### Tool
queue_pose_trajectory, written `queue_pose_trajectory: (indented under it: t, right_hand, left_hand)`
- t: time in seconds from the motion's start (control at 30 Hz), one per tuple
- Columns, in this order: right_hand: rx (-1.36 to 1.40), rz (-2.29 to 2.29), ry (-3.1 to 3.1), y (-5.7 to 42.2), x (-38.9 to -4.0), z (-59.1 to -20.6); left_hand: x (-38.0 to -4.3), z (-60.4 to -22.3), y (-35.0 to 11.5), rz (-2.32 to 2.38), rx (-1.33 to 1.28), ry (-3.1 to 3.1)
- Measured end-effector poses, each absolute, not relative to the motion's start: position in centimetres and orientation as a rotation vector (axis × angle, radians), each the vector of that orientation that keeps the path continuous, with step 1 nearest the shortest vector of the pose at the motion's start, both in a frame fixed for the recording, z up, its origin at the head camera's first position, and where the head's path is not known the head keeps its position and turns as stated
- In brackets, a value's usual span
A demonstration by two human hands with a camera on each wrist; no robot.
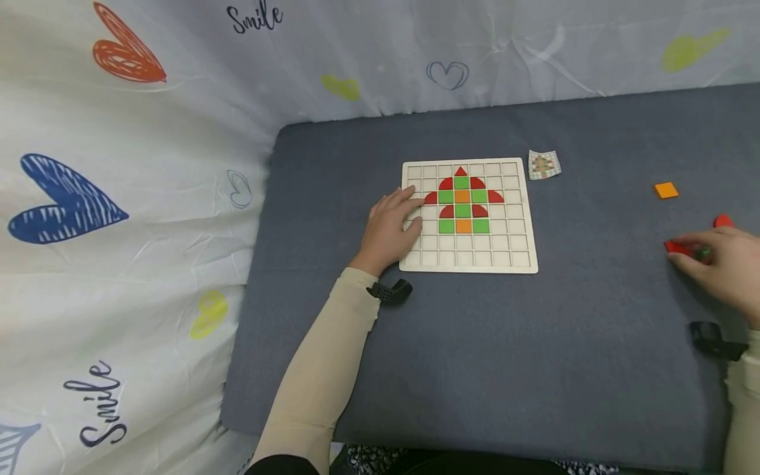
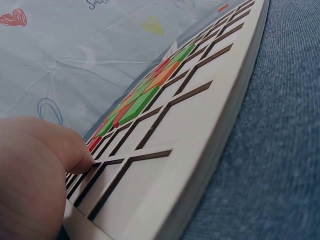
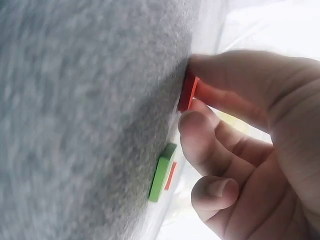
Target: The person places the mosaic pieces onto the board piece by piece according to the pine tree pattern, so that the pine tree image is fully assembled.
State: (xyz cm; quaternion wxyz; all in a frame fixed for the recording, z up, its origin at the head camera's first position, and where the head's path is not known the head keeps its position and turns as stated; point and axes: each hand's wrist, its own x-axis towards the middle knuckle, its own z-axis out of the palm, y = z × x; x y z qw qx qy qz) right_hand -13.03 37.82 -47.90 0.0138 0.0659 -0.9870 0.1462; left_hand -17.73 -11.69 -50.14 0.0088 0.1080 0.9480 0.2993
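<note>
My left hand (image 1: 392, 227) rests on the left side of a pale gridded board (image 1: 505, 257), its fingers fairly straight over the outer cells. Green squares (image 1: 462, 183), orange squares (image 1: 462, 196), red quarter-rounds (image 1: 495, 196) and a red triangle (image 1: 460, 171) sit in the grid as a tree-like figure. Far to the right, my right hand (image 1: 721, 264) pinches a small red tile (image 3: 188, 92) low at the cloth. Close by lies a green tile (image 3: 161, 175), partly hidden by the fingers in the head view. Another red piece (image 1: 723, 221) shows just beyond the knuckles.
An orange square (image 1: 666, 190) lies on the grey cloth-covered table (image 1: 534, 363), farther back than the right hand. Beside the board's upper right corner is a small pattern card (image 1: 544, 165). A white printed curtain (image 1: 386, 53) borders the table at the back and left.
</note>
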Motion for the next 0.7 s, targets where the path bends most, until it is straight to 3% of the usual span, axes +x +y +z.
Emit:
queue_pose_trajectory:
  t: [0.7]
  right_hand:
    - [0.3,0.537,-3.255,33.1,-15.3,-46.2]
  left_hand:
    - [-17.7,-50.2,-11.7,0.938,0.342,2.963]
